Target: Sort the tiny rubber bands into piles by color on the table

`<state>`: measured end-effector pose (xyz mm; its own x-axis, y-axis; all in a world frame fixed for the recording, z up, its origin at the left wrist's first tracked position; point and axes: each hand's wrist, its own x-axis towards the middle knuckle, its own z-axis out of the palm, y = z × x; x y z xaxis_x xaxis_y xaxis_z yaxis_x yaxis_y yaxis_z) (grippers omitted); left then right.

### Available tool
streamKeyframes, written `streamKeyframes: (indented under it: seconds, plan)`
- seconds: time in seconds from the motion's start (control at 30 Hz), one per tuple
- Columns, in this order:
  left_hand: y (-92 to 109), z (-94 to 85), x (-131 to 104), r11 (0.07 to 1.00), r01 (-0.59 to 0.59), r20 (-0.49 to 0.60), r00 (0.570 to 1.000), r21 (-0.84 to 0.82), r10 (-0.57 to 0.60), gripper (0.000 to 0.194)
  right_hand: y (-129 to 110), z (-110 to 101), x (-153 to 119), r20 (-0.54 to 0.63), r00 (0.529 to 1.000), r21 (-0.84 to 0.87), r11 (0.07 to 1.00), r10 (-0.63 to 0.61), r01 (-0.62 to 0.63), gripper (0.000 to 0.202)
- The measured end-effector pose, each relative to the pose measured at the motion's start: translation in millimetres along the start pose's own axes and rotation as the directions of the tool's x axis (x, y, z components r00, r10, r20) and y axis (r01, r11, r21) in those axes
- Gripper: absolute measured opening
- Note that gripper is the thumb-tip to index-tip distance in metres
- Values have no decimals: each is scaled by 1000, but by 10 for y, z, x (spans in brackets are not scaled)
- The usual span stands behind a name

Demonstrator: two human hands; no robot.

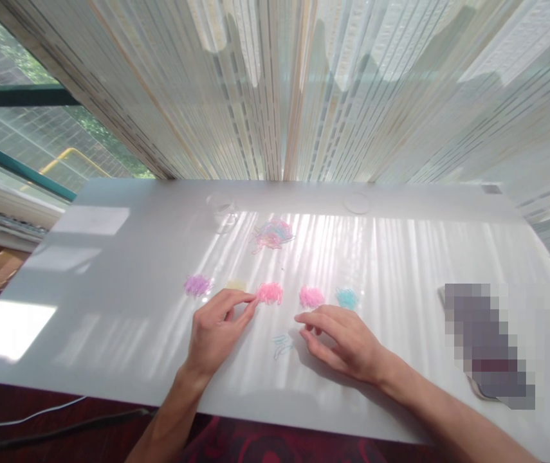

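Small, thin looped pieces lie sorted by colour in a row of piles on the white table [125,321]: purple [197,285], pale yellow [236,285], coral pink [270,293], bright pink [312,296] and turquoise [347,298]. Whether they are paper clips or elastic bands I cannot tell. My left hand [217,328] pinches thumb and forefinger together at the left edge of the coral pile; anything between the tips is hidden. Below the bright pink pile, my right hand [339,341] has thumb and forefinger apart. A few loose bluish loops [282,347] lie between the hands.
Farther back lies a mixed-colour heap [273,233] of the same pieces. A clear container [225,215] and a clear round lid [356,204] are near the far edge. A pixelated phone-like object [489,347] lies at right. A striped curtain [275,90] hangs behind.
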<state>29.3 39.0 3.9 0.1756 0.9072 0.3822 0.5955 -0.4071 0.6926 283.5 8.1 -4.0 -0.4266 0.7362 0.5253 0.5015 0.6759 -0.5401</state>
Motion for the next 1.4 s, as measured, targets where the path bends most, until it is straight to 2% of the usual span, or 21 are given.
streamKeyframes:
  seconds: [0.13,0.43,0.73,0.9,1.03,1.13,1.23,1.33,1.4]
  plan:
    - [-49,62,-11,997,14,-9,1000,77,-13,9,7,-5,13,1,1000,-5,1000,-14,14,14]
    - [-93,106,-41,982,-56,41,998,181,49,12,-10,-27,19,14,999,-1,1000,-31,31,14]
    - [-93,91,-41,982,-62,23,998,176,59,14,36,25,49,38,999,-2,999,-35,35,16]
    - [-108,40,-51,987,-113,18,994,113,112,13,75,-58,149,-28,999,-101,994,-41,38,10]
    - [-84,-47,-74,986,-163,36,986,32,162,12,-8,-90,144,9,999,-185,982,-40,41,13]
    - [-45,-97,-127,980,-194,163,967,-37,198,16,-153,-31,52,53,998,-180,983,37,-27,18]
    - [-11,-84,-226,971,-226,298,924,-74,238,16,-328,89,-86,26,984,-106,979,177,-174,15]
    - [6,-8,-344,956,-284,306,906,-70,292,18,-475,231,-225,-87,942,-37,944,324,-328,15]
    - [6,53,-410,949,-314,289,908,-12,304,20,-539,325,-299,-166,912,-19,923,375,-383,16]
